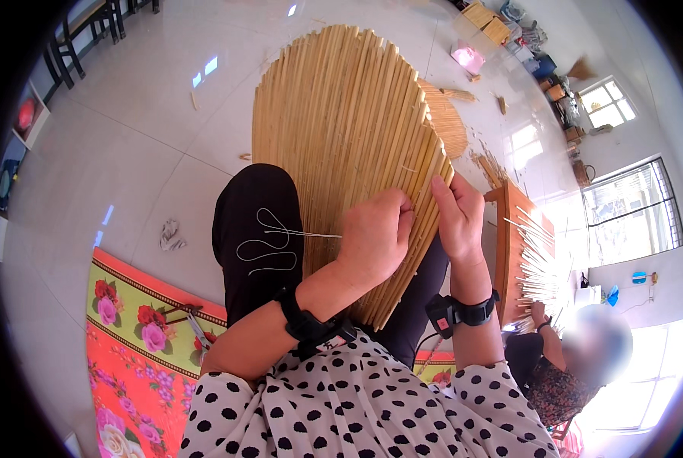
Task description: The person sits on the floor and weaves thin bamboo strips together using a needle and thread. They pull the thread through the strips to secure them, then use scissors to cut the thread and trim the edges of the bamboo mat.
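A rounded mat of pale straw-coloured stalks (341, 114), laid side by side, rests across my lap and tilts away from me. Its far edge is stepped where the stalk ends differ in length. My left hand (376, 233) is closed over the mat near its right side, and a white thread (280, 231) runs out from it. The thread's loose loops lie on my dark left trouser leg. At the mat's right edge my right hand (460, 214) pinches the outer stalks, thumb on top; its other fingers are partly hidden. Whether the left hand also holds a needle cannot be made out.
A floral cloth (120, 359) at lower left carries scissors (198, 330). Beyond my mat another stalk mat (447, 122) lies on the tiled floor among scraps. At right, a person (563, 359) reaches over a wooden table (507, 252) with thin sticks (536, 259).
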A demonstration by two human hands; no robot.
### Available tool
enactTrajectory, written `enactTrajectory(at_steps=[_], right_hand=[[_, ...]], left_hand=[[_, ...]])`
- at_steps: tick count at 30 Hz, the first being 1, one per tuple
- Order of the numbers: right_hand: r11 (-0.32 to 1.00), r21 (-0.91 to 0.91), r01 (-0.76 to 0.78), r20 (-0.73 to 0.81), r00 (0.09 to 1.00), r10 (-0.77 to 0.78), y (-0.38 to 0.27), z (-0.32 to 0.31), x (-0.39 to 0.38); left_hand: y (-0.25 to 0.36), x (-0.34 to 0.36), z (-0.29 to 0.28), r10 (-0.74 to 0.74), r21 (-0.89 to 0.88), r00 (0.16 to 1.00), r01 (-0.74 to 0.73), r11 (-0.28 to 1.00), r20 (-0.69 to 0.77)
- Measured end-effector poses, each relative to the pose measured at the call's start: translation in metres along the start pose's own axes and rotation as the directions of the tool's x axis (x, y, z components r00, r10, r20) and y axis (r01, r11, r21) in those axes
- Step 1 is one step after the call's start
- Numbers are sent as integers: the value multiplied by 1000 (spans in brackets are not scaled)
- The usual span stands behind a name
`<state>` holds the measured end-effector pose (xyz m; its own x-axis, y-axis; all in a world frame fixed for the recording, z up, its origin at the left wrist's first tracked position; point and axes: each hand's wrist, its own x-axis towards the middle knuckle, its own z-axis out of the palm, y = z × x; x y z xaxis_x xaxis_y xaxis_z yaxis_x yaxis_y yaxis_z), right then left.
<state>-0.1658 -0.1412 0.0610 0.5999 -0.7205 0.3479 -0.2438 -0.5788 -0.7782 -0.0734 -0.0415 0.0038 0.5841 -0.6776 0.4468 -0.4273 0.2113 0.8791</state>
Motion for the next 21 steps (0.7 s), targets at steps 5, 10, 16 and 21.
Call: enactTrajectory(at_steps=[5,10,16,21], right_hand=[[1000,26,0,6,1000,0,-9,3,-1],[999,-35,24,46,999,-22,-8,1,1],[1000,-9,4,6,1000,-4,3,-2,0],[1000,15,-4,-3,1000,4,1,0,-1]], left_hand=[[1,-2,-5,-148,-164,985,162,973,91],[3,-3,-6,-44,-108,999,46,993,23],[2,6,-20,-83,-103,995,88,991,51],[-4,9,-23,-128,-88,990,133,987,61]])
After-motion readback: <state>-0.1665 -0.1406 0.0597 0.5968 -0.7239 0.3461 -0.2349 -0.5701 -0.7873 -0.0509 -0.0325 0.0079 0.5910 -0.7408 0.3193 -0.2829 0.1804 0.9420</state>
